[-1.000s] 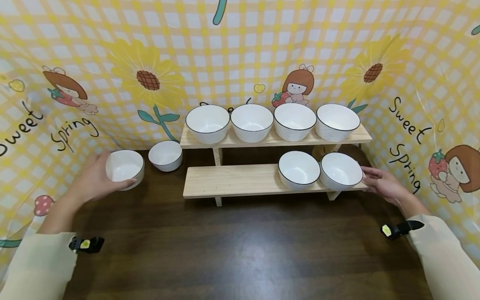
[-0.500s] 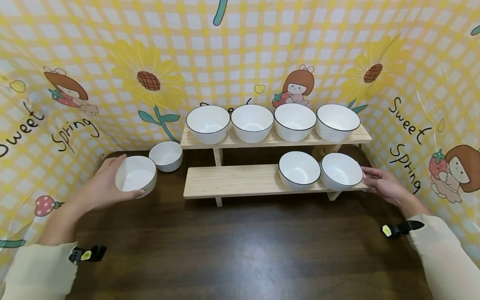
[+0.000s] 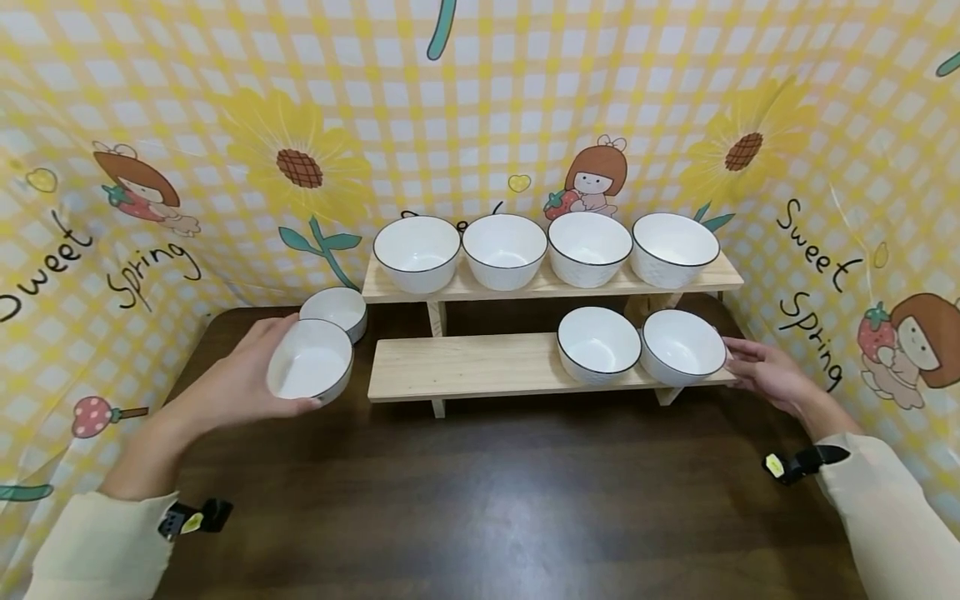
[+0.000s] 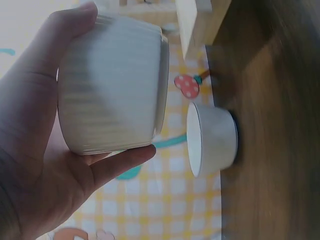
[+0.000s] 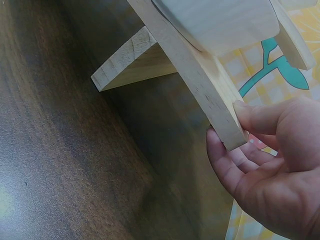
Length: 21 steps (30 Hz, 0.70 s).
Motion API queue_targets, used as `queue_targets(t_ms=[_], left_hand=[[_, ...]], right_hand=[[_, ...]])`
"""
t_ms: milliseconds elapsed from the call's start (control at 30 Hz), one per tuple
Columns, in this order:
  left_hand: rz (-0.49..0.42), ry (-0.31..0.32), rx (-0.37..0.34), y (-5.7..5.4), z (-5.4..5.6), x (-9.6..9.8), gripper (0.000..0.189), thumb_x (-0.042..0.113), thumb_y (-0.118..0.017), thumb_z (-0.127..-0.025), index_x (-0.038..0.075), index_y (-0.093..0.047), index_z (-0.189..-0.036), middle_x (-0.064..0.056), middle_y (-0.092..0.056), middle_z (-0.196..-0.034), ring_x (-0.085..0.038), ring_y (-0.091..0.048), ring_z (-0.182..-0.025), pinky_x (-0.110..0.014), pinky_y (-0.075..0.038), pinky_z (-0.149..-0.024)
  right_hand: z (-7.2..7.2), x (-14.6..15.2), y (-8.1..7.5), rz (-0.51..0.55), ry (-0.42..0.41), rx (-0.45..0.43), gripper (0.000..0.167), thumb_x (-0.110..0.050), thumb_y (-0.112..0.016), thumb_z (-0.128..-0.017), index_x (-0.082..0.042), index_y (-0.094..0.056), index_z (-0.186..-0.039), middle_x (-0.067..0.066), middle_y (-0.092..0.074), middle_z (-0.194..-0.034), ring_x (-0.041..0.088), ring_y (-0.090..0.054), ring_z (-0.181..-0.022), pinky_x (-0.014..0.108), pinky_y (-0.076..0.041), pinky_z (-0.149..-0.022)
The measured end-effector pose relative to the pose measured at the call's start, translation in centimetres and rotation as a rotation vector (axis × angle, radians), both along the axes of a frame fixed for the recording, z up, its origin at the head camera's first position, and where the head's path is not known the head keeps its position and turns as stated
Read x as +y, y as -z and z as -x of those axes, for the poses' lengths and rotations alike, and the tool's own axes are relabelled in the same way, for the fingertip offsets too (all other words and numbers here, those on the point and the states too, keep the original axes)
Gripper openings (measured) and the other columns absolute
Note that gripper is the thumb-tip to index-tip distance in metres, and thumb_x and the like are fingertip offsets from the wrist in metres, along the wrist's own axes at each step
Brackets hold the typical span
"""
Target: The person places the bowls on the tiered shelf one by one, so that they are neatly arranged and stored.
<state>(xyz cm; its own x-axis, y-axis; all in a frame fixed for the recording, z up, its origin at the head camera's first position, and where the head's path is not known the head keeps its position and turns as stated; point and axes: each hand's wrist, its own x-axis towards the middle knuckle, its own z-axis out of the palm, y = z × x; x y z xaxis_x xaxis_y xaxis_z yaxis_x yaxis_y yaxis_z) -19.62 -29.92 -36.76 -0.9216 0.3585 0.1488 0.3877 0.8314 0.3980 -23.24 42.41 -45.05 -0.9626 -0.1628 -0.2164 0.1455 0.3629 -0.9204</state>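
Observation:
My left hand grips a white bowl with a dark rim, thumb on one side and fingers on the other. In the left wrist view this bowl shows faint ribs and is held up off the table. Behind it in the head view, partly hidden, a smaller white bowl stands on the table. My right hand pinches the right end of the lower wooden shelf board; in the right wrist view the thumb lies on top of the board and the fingers curl underneath.
On the lower board's right half sit two white bowls. Several more bowls line the upper board. The rack stands on a dark wooden table, with a yellow checked cloth behind and at both sides.
My left hand has carried its bowl to the right and toward me, so it now overlaps the smaller bowl in the head view. My right hand has stayed at the board's end.

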Motion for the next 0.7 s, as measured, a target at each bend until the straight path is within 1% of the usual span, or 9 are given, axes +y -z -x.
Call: queue_targets(t_ms=[100,167,233,300,400,500,600,633,700], left_hand=[[0.011,0.033,-0.007,-0.3,0.0,0.9,0.122,0.049,-0.093,-0.068,-0.001,-0.027,-0.157,-0.024,-0.035,-0.147,-0.043,-0.051,-0.116,-0.062,-0.048,-0.086],[0.023,0.054,-0.01,-0.4,0.0,1.5,0.121,0.052,-0.092,-0.069,0.0,-0.027,-0.157,-0.022,-0.034,-0.148,-0.041,-0.052,-0.116,-0.061,-0.049,-0.086],[0.027,0.074,-0.017,-0.5,0.1,2.1,0.121,0.052,-0.092,-0.069,0.0,-0.027,-0.157,-0.021,-0.035,-0.148,-0.04,-0.053,-0.117,-0.059,-0.049,-0.088],[0.031,0.093,-0.02,-0.6,0.1,2.8,0.121,0.052,-0.092,-0.069,0.0,-0.028,-0.157,-0.019,-0.036,-0.148,-0.039,-0.053,-0.118,-0.058,-0.05,-0.089],[0.037,0.113,-0.022,-0.7,0.3,3.8,0.121,0.054,-0.091,-0.069,0.002,-0.028,-0.158,-0.018,-0.037,-0.148,-0.038,-0.053,-0.118,-0.057,-0.05,-0.089],[0.037,0.127,-0.035,-0.7,0.5,4.7,0.121,0.058,-0.089,-0.07,0.005,-0.027,-0.159,-0.017,-0.036,-0.151,-0.039,-0.054,-0.119,-0.057,-0.05,-0.089],[0.028,0.149,-0.053,-0.7,0.7,5.5,0.122,0.059,-0.088,-0.07,0.006,-0.025,-0.16,-0.015,-0.035,-0.152,-0.038,-0.054,-0.12,-0.057,-0.05,-0.091],[0.026,0.159,-0.057,-0.7,0.8,5.8,0.123,0.059,-0.088,-0.07,0.006,-0.025,-0.16,-0.015,-0.035,-0.152,-0.038,-0.054,-0.121,-0.057,-0.05,-0.092],[0.024,0.18,-0.064,-0.6,0.9,6.4,0.123,0.059,-0.088,-0.07,0.005,-0.025,-0.16,-0.015,-0.036,-0.151,-0.037,-0.054,-0.122,-0.056,-0.05,-0.094]], right_hand=[[0.0,-0.1,-0.1,-0.03,-0.002,-0.002,0.063,-0.011,-0.045,-0.109,0.015,-0.012,-0.155,0.013,-0.047,-0.14,-0.004,-0.061,-0.095,0.027,-0.056,-0.081],[0.0,-0.1,-0.1,-0.036,0.003,-0.007,0.063,-0.011,-0.045,-0.109,0.015,-0.013,-0.156,0.018,-0.043,-0.143,-0.005,-0.061,-0.095,0.027,-0.056,-0.082],[0.1,-0.1,-0.1,-0.032,0.003,-0.01,0.062,-0.011,-0.045,-0.109,0.015,-0.013,-0.156,0.012,-0.049,-0.138,-0.004,-0.061,-0.095,0.028,-0.056,-0.082],[0.1,0.0,-0.1,-0.018,0.005,-0.013,0.063,-0.011,-0.046,-0.109,0.015,-0.013,-0.155,-0.003,-0.055,-0.126,-0.003,-0.062,-0.094,0.028,-0.056,-0.082],[0.1,0.0,-0.1,0.002,0.012,-0.02,0.064,-0.011,-0.047,-0.108,0.015,-0.012,-0.155,-0.019,-0.054,-0.113,-0.002,-0.063,-0.093,0.028,-0.056,-0.082],[0.1,0.0,-0.2,-0.014,0.01,-0.024,0.064,-0.012,-0.046,-0.109,0.014,-0.012,-0.156,0.001,-0.056,-0.128,-0.003,-0.062,-0.094,0.027,-0.056,-0.081],[0.1,0.0,-0.2,-0.038,0.006,-0.023,0.063,-0.013,-0.044,-0.11,0.014,-0.012,-0.156,0.026,-0.037,-0.148,-0.005,-0.061,-0.095,0.026,-0.055,-0.082],[0.1,0.0,-0.2,-0.043,0.004,-0.022,0.062,-0.013,-0.044,-0.11,0.014,-0.012,-0.156,0.028,-0.034,-0.151,-0.005,-0.061,-0.095,0.026,-0.055,-0.082],[0.1,-0.1,-0.1,-0.032,0.008,-0.026,0.063,-0.012,-0.045,-0.109,0.014,-0.012,-0.156,0.022,-0.044,-0.144,-0.004,-0.061,-0.095,0.026,-0.055,-0.082]])
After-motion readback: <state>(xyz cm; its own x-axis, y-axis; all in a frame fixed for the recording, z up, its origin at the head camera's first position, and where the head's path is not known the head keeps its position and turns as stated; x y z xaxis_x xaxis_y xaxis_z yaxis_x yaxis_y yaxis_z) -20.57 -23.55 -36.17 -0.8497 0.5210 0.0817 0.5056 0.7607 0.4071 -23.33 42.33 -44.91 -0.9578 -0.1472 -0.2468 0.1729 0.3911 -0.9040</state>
